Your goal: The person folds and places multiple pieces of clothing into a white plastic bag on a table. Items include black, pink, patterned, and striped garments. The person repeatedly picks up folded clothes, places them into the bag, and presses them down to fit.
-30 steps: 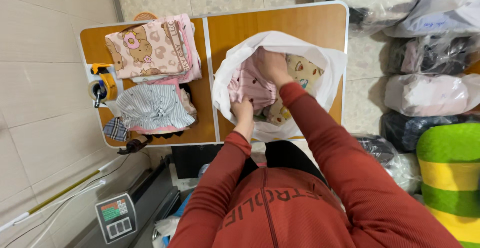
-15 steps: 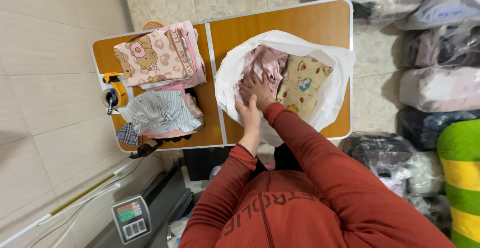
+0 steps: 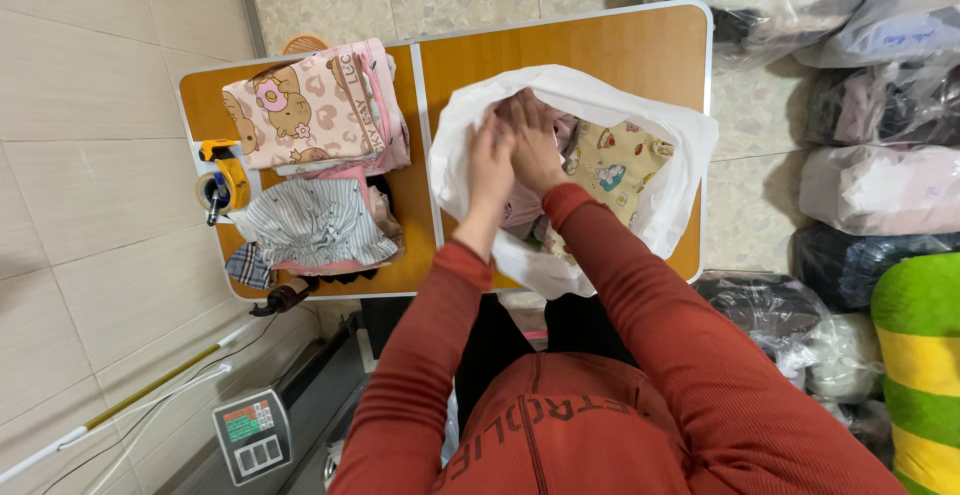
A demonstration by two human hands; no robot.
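Fingers of both hands meet at the upper centre of the frame, over the mouth of a white, crinkled plastic bag (image 3: pixel 668 205) that lies open on the right half of an orange-topped folding table with a white rim (image 3: pixel 600 50). The left hand (image 3: pixel 490 160) is pressed flat, fingers together and pointing up-frame, touching the bag's inner left wall; whether it pinches the plastic cannot be told. The right hand (image 3: pixel 535 140) lies just beside it, touching it, fingers curled down into the bag over a pink folded garment (image 3: pixel 520 210) — the grip itself is hidden by the back of the hand. Right of the hands, inside the bag, sits a pale yellow cloth printed with small cartoon figures (image 3: pixel 612 167). Both forearms wear rust-red ribbed sleeves (image 3: pixel 640 295) running to the lower frame. On the table's left half, well apart from the bag, lie a folded pink cloth with a brown bear print (image 3: pixel 305 110) and, below it, a grey-and-white striped garment (image 3: pixel 315 223); a yellow tape dispenser (image 3: pixel 225 180) stands at the left edge. At lower left, on the floor, is a small grey digital scale (image 3: pixel 250 433). Along the right edge lie stacked clear plastic sacks of clothing (image 3: pixel 870 185) and a green-and-yellow striped bundle (image 3: pixel 920 355).
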